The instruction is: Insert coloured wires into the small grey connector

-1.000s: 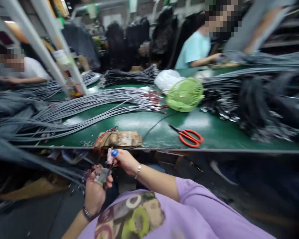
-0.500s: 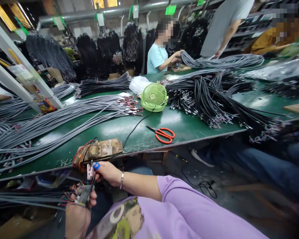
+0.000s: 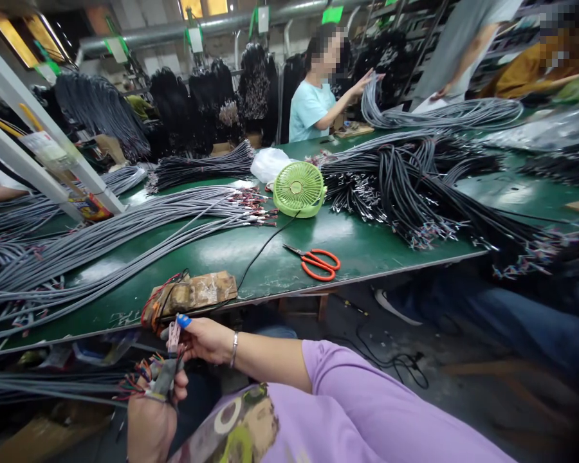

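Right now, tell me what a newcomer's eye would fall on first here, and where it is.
Probably the lime-green fan, standing mid-table between grey cables on the left and black cables on the right. Next, perhaps, the orange-handled scissors, lying nearer the table's front edge. Then the right hand's bright blue thumb covering, at the lower left, beside a small pale pink piece.

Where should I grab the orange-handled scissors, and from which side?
Grip the scissors by both handle loops, from above on the near, right side. They lie flat on the green table, loops nearer, blades pointing left and away, so that approach should stay clear of the blades.
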`<state>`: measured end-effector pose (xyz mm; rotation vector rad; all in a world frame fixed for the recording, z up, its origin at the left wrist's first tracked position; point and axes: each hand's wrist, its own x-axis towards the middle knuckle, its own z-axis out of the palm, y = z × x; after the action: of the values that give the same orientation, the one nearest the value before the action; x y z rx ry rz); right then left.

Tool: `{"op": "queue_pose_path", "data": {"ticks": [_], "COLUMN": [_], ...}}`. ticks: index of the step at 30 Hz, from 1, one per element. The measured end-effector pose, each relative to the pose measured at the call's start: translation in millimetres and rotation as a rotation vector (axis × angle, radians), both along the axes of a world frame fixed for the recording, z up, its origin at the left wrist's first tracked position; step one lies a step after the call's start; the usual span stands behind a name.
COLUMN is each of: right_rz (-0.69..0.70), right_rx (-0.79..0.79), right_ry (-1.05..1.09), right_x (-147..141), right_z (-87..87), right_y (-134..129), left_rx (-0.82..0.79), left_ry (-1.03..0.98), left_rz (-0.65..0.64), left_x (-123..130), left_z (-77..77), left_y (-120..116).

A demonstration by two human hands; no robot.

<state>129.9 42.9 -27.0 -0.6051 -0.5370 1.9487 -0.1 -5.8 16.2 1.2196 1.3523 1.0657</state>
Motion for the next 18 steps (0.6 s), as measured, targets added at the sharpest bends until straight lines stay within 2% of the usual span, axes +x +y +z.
{"op": "queue_pose_path", "data": {"ticks": [4, 13, 18], "right_rz": [-0.007, -0.024, -0.029], "right_rx": [-0.003, -0.009, -0.020], "right_ry": [-0.005, -0.007, -0.011], "right_x": [0.1, -0.2, 1.0], "right_z": [0.0, 1.4, 1.6], "right_y": [0.3, -0.5, -0.5], "left_rx": [-0.086, -0.093, -0.097], "left_ry": [-0.188, -0.182, -0.208], "left_rz": [-0.037, -0.035, -0.055], "left_x": [-2.6, -2.1, -4.3], "left_z": [-5.2, -2.8, -8.9], "left_y": [2.4, 2.3, 5.3]}}
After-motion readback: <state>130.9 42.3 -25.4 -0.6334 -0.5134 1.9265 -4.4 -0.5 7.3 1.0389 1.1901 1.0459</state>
